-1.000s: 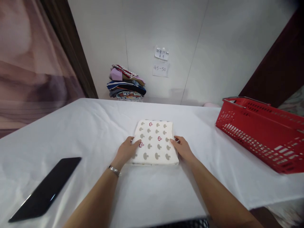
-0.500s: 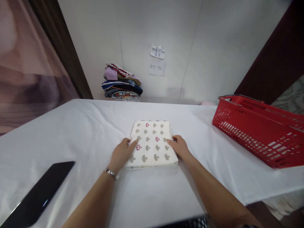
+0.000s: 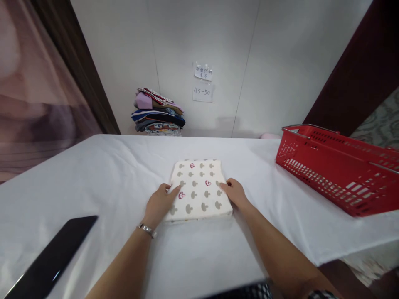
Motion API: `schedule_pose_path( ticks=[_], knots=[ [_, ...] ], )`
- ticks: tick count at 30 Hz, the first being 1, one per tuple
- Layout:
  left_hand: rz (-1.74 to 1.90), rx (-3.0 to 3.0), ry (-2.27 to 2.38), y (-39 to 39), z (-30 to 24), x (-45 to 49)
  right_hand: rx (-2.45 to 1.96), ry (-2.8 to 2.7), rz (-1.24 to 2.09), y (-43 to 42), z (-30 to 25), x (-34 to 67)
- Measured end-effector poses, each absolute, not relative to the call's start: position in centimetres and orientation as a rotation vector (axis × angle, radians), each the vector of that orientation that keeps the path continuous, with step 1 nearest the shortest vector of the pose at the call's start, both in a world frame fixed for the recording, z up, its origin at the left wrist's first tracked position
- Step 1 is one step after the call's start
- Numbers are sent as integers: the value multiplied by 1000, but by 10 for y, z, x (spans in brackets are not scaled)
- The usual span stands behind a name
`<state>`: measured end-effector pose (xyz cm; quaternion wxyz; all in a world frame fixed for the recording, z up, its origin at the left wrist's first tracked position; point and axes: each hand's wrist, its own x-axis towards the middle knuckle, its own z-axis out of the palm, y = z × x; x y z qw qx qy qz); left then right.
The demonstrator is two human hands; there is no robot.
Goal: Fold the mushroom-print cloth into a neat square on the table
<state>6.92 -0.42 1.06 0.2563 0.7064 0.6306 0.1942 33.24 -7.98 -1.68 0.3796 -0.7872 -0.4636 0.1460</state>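
"Cream fabric with small grey and red mushrooms printed on it. Where does that folded cloth point(image 3: 199, 189) lie?"

"Flat in the middle of the white-covered worktop point(image 3: 102, 174), roughly square to the near edge. The left hand point(image 3: 158, 204) is at its left side and the right hand point(image 3: 236, 194) at its right."

"Are the fingers closed on it?"

"No. On both hands they are loosely spread and low, with the tips resting on the cloth's side edges. Nothing is pinched or lifted. A bracelet point(image 3: 147, 229) sits on the left wrist."

"What could spoil it?"

"I'd judge the fold to be the weak point. A harder push from one side could skew the layers. Lifting by the top layer alone could let it fall open. The white cover is creased, so dragging might ruck it."

"Anything close by?"

"A dark tablet point(image 3: 50, 259) lies near the left corner, well apart. The red basket point(image 3: 336, 166) stands to the right, also apart. A stack of folded clothes point(image 3: 157, 112) sits by the wall, beside paper notes point(image 3: 202, 83)."
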Motion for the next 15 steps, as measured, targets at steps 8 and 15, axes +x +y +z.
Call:
schedule_pose_path(
  ticks=[8, 15],
  knots=[
    [524, 1913, 1703, -3, 8, 69, -2101, -1269, 418, -84, -15, 333],
    [529, 1930, 1710, -4, 7, 70, -2125, -1340, 409, -64, -1, 336]
  ],
)
